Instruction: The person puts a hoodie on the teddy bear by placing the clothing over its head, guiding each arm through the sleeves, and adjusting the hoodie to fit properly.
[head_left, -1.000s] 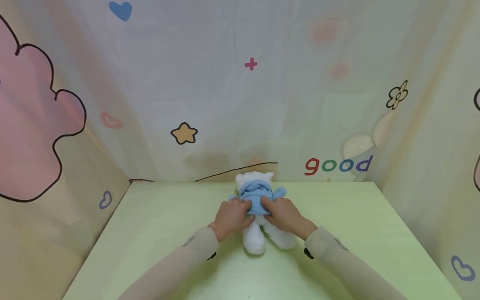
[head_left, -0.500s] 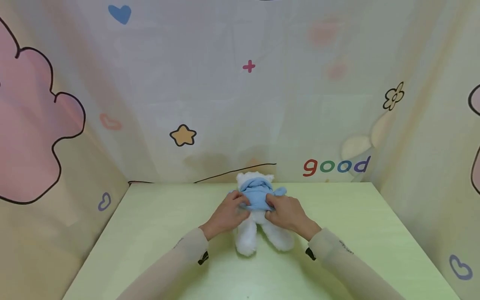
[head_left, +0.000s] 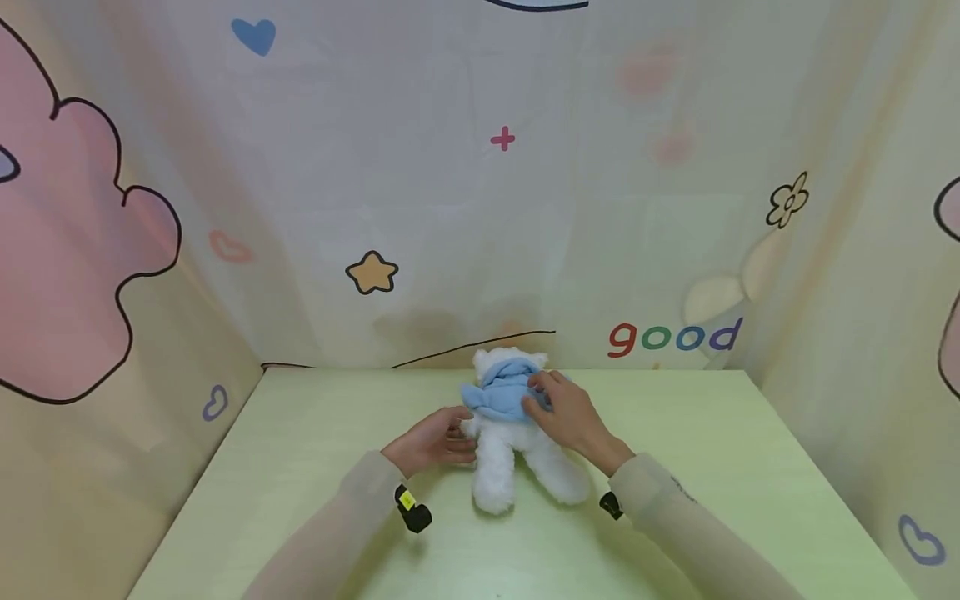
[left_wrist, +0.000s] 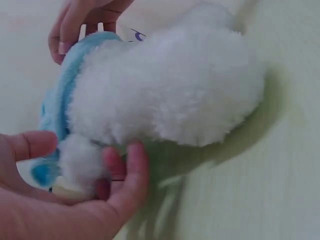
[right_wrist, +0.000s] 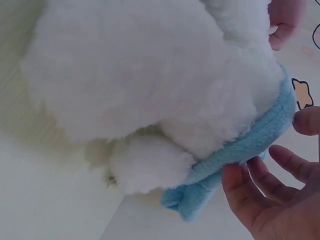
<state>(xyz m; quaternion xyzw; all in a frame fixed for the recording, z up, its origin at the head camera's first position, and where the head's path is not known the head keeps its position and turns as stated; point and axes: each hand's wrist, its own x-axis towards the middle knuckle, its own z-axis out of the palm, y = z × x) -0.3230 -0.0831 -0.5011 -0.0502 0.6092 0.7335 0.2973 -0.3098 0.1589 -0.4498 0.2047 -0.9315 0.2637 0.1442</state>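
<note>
Displaced since half a second earlier: the left hand (head_left: pixel 433 437), from the lower corner of the blue garment (head_left: pixel 506 400) toward the table's left and front edges, beside a white paw (left_wrist: pixel 80 165) that now shows below the hem. The right hand (head_left: pixel 573 417) remains at the garment. The white plush toy (head_left: pixel 513 432) lies between the two hands at the middle of the table (head_left: pixel 322 417), its head at the back edge and its legs pointing toward the front edge, slightly parted. The garment is bunched about its upper body, a blue sleeve (head_left: pixel 474 397) projecting toward the table's left edge. The left hand is loosely cupped, thumb and fingers well parted on either side of the paw; whether they press it cannot be told. The right hand has its fingers spread and slightly bent, touching the garment on the side nearer the table's right edge, without a closed grip. A second paw (right_wrist: pixel 150 164) shows below the hem on that side. Behind the back edge hangs a printed curtain (head_left: pixel 562 208).
</note>
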